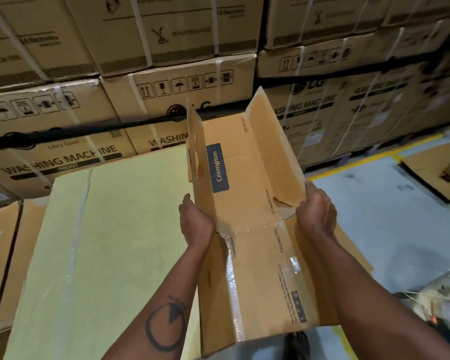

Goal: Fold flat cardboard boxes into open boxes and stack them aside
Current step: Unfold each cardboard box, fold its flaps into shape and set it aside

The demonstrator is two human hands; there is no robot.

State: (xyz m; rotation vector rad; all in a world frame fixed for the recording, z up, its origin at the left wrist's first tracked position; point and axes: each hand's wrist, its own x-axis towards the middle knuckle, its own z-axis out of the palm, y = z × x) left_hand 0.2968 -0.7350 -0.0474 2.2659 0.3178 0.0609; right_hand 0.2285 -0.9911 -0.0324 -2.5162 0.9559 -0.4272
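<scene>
A brown Crompton ceiling-fan cardboard box point(244, 178) is held in front of me, partly opened out, its end flaps standing up on either side of a flat panel. My left hand point(196, 222) presses against the left side near the flap's base. My right hand point(316, 209) grips the base of the right flap, fingers curled over its edge. The box's taped body point(260, 281) runs down toward my waist between my forearms.
A large pale yellow-wrapped carton point(102, 242) lies at the left just beside the box. Stacked washing-machine cartons point(166, 61) form a wall ahead. Grey floor point(387, 216) with a yellow line lies to the right, with flat cardboard point(439, 172) on it and loose straps point(442, 302) lower right.
</scene>
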